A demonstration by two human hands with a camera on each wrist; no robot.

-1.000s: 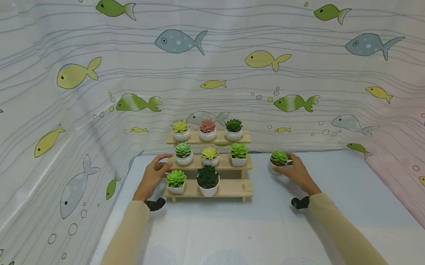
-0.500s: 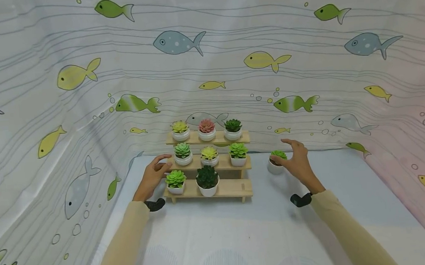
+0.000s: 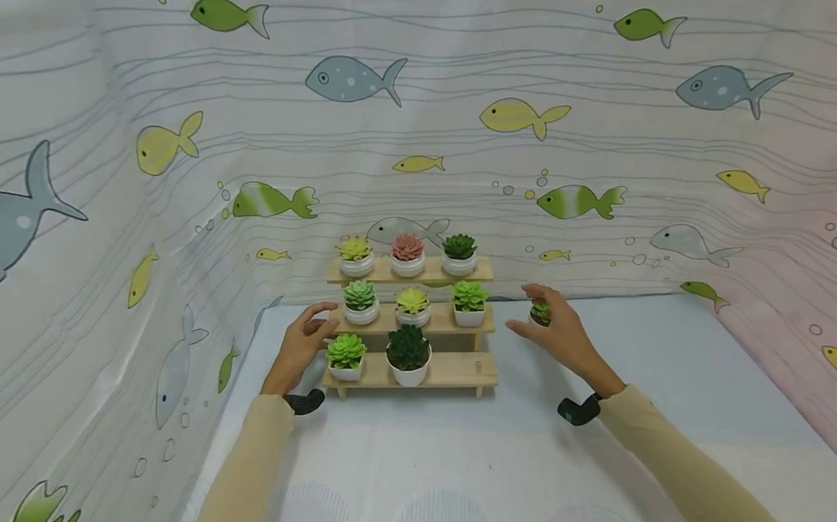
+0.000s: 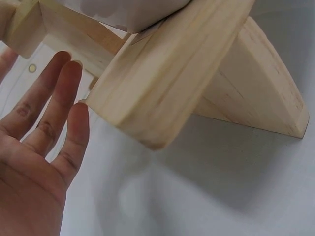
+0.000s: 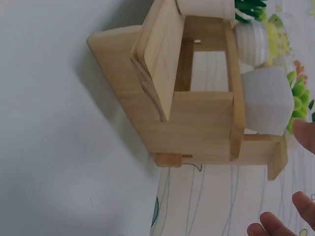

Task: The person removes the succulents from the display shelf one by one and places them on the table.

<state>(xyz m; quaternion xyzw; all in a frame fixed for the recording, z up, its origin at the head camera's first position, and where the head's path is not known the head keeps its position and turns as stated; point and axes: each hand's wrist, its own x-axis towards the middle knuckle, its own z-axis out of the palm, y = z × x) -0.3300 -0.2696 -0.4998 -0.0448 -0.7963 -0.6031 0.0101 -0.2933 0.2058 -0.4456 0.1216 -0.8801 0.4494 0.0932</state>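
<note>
A three-tier wooden stand (image 3: 460, 368) holds several potted artificial succulents. My left hand (image 3: 300, 348) is at the stand's left end; in the left wrist view, its extended fingertips meet the edge of a wooden shelf (image 4: 152, 98). To the right of the stand, my right hand (image 3: 560, 333) has its thumb and fingers spread apart, with nothing between them. Behind its fingers, a green succulent (image 3: 540, 311) shows in part, its white pot mostly hidden. The lowest tier carries a light green succulent (image 3: 346, 355) and a dark green succulent (image 3: 408, 356), both toward the left.
Yellow (image 3: 355, 255), pink (image 3: 407, 254) and dark green succulents (image 3: 459, 254) line the top tier. A square white pot (image 3: 470, 316) stands at the middle tier's right end. Fish-printed sheeting (image 3: 408, 131) encloses the pale table (image 3: 404, 459) at the back and sides.
My right hand has let go of the potted succulent on the table and moved left toward the stand, its fingers spread. The left hand has stayed at the stand's left end.
</note>
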